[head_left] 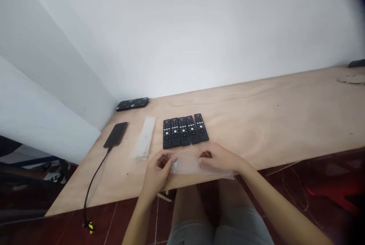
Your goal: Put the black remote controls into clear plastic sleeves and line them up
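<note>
Both hands rest at the near edge of a plywood table (270, 119), pinching a clear plastic sleeve (188, 166) that lies flat between them. My left hand (158, 171) grips the sleeve's left end with curled fingers. My right hand (221, 159) holds its right part, fingers bent onto the plastic. Just beyond the hands lie several black remote controls (184, 131) side by side in a neat row. I cannot tell whether anything is inside the sleeve.
A stack of clear sleeves (145, 138) lies left of the remotes. A black phone (116, 134) with a cable trailing off the table edge sits further left. A black flat device (132, 104) rests by the wall. My knees are below the table edge.
</note>
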A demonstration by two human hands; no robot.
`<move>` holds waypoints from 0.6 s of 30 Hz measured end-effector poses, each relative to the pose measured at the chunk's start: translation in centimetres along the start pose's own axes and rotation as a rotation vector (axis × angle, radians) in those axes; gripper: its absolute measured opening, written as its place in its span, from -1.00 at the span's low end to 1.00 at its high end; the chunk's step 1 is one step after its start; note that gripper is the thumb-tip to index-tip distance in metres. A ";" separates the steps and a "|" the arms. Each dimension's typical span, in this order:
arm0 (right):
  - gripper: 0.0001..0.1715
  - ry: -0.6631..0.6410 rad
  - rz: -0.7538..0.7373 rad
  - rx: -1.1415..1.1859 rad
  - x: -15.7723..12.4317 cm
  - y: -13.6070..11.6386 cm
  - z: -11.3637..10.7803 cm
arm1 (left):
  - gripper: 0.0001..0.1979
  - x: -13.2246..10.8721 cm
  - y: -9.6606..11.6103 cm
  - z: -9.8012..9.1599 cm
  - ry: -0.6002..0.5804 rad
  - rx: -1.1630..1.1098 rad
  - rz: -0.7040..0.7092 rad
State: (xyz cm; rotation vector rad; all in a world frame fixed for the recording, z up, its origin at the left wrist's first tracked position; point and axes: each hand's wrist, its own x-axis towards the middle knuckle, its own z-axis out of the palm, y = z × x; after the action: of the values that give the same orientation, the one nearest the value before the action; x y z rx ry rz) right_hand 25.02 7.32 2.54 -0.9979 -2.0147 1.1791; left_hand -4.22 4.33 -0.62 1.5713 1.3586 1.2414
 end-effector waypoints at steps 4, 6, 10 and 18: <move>-0.83 0.097 0.016 0.099 -0.3 -0.1 0.6 | -0.61 0.4 0.2 0.0 0.136 -0.025 0.014; -0.76 0.192 0.055 0.250 -0.5 0.0 1.2 | -0.57 0.6 0.6 0.2 0.149 -0.028 -0.002; -0.63 0.366 0.121 0.476 -0.3 0.3 3.0 | -0.59 0.7 1.8 2.0 -0.024 -0.056 -0.050; -0.60 0.477 0.058 0.477 0.5 0.9 5.0 | -0.68 -0.5 2.4 5.8 -0.120 -0.195 -0.054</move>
State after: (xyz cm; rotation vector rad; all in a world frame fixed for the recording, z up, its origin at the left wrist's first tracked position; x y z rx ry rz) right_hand 21.11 5.75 -0.41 -0.9771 -1.2662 1.2308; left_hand 2.07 3.84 -0.20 1.4405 1.1605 1.1889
